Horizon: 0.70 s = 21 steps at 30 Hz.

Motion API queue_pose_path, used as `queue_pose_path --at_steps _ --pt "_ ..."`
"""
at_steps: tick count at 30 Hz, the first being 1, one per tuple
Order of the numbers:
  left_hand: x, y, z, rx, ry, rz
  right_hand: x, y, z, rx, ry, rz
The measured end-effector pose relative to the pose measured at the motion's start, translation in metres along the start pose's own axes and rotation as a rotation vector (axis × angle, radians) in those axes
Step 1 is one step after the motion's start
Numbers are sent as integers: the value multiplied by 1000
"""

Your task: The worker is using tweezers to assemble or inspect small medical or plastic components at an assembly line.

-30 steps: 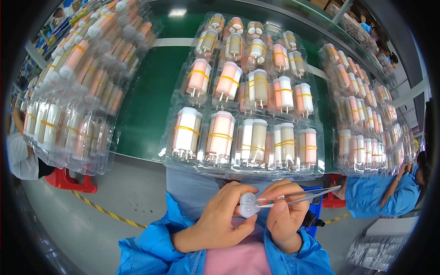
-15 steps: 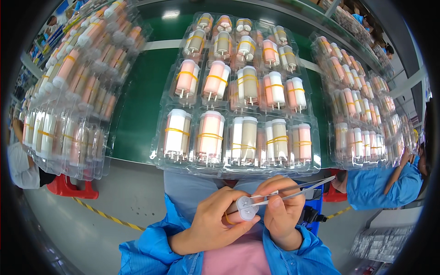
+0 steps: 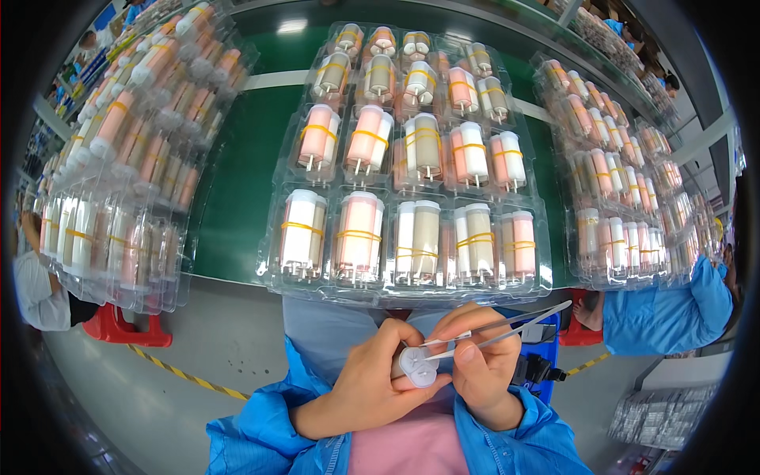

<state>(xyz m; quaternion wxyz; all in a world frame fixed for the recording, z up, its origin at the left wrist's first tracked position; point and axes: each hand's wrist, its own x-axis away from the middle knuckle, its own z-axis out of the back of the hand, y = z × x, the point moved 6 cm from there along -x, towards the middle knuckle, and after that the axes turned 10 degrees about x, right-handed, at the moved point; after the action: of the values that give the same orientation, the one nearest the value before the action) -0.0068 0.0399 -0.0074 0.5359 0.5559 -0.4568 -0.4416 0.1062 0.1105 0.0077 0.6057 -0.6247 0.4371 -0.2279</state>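
Note:
My left hand is wrapped round a small bundle of capped tubes, tilted so its whitish, lobed end faces up. Most of the tubes' length is hidden by my fingers. Long grey tweezers are pinched in my right hand; their joined end points up and right. Their pale tips reach to the capped end of the bundle. Whether the tips grip anything is too small to tell. Both hands are above my lap, just in front of the table edge.
Before me a clear plastic tray holds rows of pink, white and grey tubes bound with yellow rubber bands. Similar stacked trays stand left and right on the green table. Co-workers sit at both sides, near red stools.
The bundle has turned slightly in my left hand, and its capped end has shifted left. The tweezers have moved a little left with my right hand. The co-worker at right has shifted an arm.

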Motion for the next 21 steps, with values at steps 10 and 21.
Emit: queue_pose_path --at_steps 10,21 --pt "-2 7 -1 -154 -31 -149 0 1 -1 -22 -32 -7" --pt "-6 1 2 -62 -4 -229 2 -11 3 232 0 128"
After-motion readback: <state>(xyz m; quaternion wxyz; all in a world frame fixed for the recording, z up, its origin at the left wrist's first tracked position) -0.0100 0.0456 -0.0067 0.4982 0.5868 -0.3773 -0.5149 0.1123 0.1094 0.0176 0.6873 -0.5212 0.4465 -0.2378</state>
